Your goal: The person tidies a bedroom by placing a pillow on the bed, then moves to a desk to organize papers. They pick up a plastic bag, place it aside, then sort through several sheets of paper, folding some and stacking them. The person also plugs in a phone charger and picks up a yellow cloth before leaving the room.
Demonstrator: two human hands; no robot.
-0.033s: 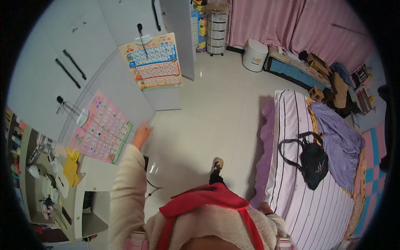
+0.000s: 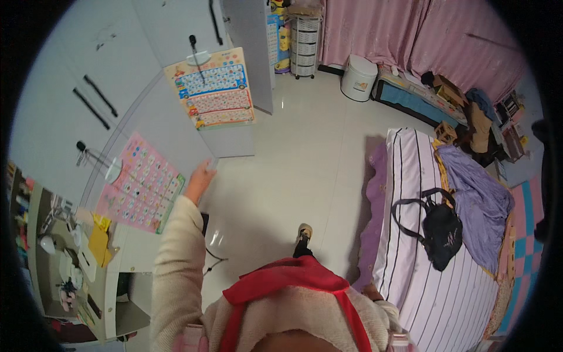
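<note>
My left hand (image 2: 200, 179) reaches forward at the end of a cream knit sleeve, in front of the grey-white cabinets. Its fingers are stretched out with a small gap by the thumb, and nothing shows in it. Nearest to it is a pink picture chart (image 2: 141, 185) clipped to a cabinet door. Beyond hangs a second chart (image 2: 214, 88), with blue and red panels. Low at my right side, my right hand (image 2: 371, 291) is beside the bed's purple frilled edge (image 2: 375, 217); its fingers are mostly hidden, and I cannot tell whether it touches the bed.
A striped bed (image 2: 410, 287) on the right carries a black bag (image 2: 441, 232) and a purple cloth (image 2: 475, 199). Ahead stand a white bin (image 2: 359, 79) and a drawer tower (image 2: 305, 47). A cluttered desk (image 2: 120, 258) is at left. My shoe (image 2: 304, 231) is on the tiled floor.
My left hand is slightly higher in the picture, its fingers now pointing more upward. The cabinets and charts have shifted a little to the left in view.
</note>
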